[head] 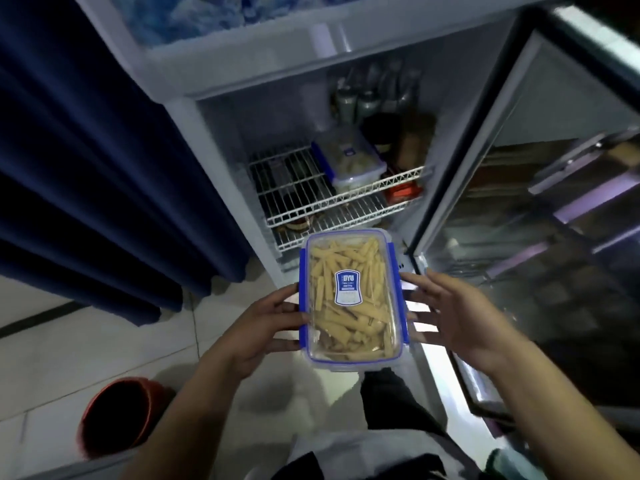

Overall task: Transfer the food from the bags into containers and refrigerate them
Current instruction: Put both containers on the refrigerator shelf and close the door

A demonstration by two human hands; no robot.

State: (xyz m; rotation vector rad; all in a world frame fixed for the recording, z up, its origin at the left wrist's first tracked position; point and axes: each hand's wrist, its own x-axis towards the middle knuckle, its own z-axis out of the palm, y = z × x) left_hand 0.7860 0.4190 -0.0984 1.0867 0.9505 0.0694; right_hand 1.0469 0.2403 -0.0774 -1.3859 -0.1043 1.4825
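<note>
The left hand [273,325] and right hand [446,317] press a clear container [351,296] of pale food sticks between them, fingers fairly straight against its blue-clipped long sides. Neither hand is nearer; it is carried evenly. Its long axis points straight away from the person, toward the open fridge. The wire shelf [294,188] lies ahead, already bearing a matching second container [348,159] on its right, with bare rack to the left.

This is a home kitchen: ahead of the hands stands an open fridge [346,133] with wire shelves [311,188], above a tiled floor [104,341], beside a blue curtain [86,168].
</note>
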